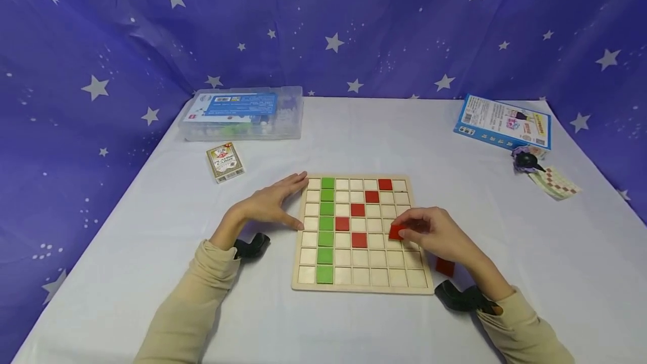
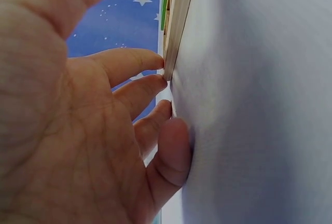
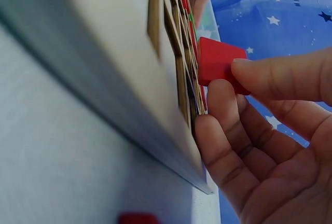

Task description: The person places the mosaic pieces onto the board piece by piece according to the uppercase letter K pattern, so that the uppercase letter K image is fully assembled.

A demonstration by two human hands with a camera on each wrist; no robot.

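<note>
Right hand pinches red tile over board; left hand, fingers flat, steadies edge. Probably seat tile square, level.

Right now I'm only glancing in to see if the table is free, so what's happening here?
A person is working at a wooden grid board. Their right hand pinches a red tile just above the board's right side, while the left hand rests flat against its left edge. One column is filled with green tiles, and five red tiles already sit on the board in a rough diagonal. Another spare red tile lies on the table beside the board.
</note>
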